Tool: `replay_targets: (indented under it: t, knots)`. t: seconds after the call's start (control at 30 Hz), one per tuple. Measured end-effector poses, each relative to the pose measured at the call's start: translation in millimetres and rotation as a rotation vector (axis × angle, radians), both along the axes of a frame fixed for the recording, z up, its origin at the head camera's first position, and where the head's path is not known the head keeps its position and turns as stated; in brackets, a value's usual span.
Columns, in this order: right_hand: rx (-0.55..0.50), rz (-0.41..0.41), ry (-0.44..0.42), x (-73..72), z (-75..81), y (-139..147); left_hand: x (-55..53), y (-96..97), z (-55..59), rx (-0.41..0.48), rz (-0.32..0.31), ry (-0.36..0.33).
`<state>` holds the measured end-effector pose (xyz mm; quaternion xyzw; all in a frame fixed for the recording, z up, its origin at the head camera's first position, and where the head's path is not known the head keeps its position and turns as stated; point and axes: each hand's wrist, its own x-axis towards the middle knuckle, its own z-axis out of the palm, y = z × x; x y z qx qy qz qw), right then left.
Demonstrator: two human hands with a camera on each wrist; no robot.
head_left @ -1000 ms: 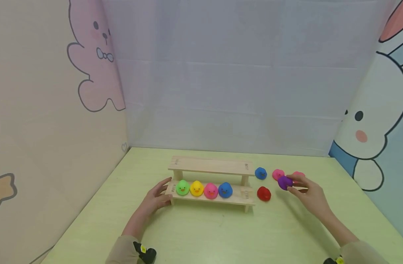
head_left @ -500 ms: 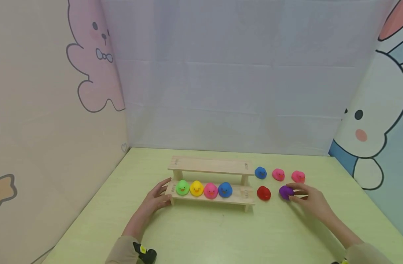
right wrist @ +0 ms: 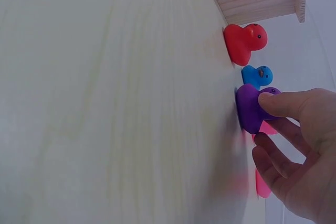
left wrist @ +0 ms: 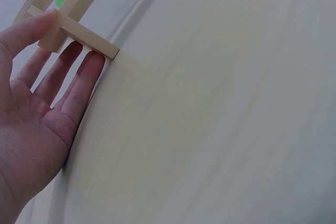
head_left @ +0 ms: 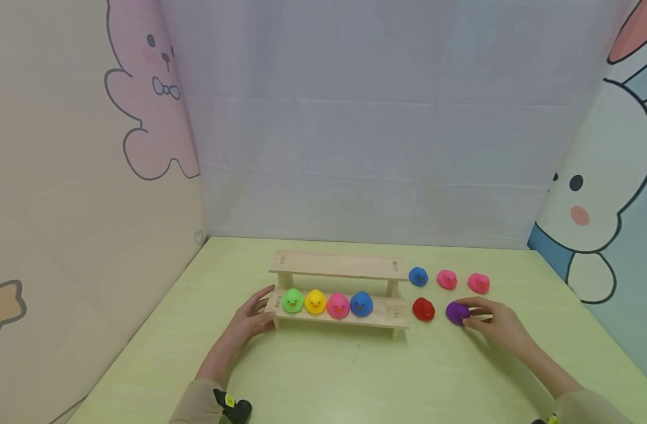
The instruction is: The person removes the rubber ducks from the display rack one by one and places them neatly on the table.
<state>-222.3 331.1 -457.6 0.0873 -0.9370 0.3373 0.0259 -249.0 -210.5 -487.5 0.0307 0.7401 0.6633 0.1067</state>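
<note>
My right hand [head_left: 500,325] pinches a purple rubber duck [head_left: 455,313] between thumb and fingers. In the right wrist view this duck [right wrist: 249,109] sits low at the table surface, with the thumb on its head. A red rubber duck [head_left: 423,310] is to its left. My left hand [head_left: 245,320] holds the left end of a two-tier wooden rack [head_left: 391,312]; in the left wrist view its thumb lies on the lower board and the fingers touch the leg [left wrist: 92,39]. The lower tier carries green [head_left: 292,301], yellow [head_left: 315,302], pink [head_left: 338,306] and blue [head_left: 362,304] ducks in a row.
Behind the red and purple ducks stand a blue duck [head_left: 418,277] and two pink ducks, one nearer the rack [head_left: 447,280] and one farther right [head_left: 479,283]. Printed fabric walls [head_left: 323,147] enclose the back and sides of the pale table [head_left: 355,377].
My right hand has lowered the purple duck from in front of the pink ducks to the table, then shifted it slightly left. My left hand keeps its place on the rack.
</note>
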Motion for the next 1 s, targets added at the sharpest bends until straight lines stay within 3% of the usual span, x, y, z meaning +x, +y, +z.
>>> replay_targets:
  t: [0.37,0.63,0.77,0.9,1.0]
  knots:
    - [0.028,0.014,0.038,0.5,5.8,-2,0.6,1.1,1.2,-0.027,0.023,-0.019]
    - [0.062,0.01,0.089,-2.9,26.9,-10,0.8,2.2,-0.6,-0.018,0.048,-0.03]
    - [0.074,0.012,0.138,-5.4,38.3,-15,1.0,2.1,0.2,-0.019,0.029,-0.022]
    - [0.057,0.003,0.175,-6.4,50.7,-23,1.5,1.1,0.9,-0.012,0.004,-0.006]
    - [0.028,-0.014,0.189,-5.8,59.5,-32,1.3,0.8,0.2,-0.01,0.017,-0.008]
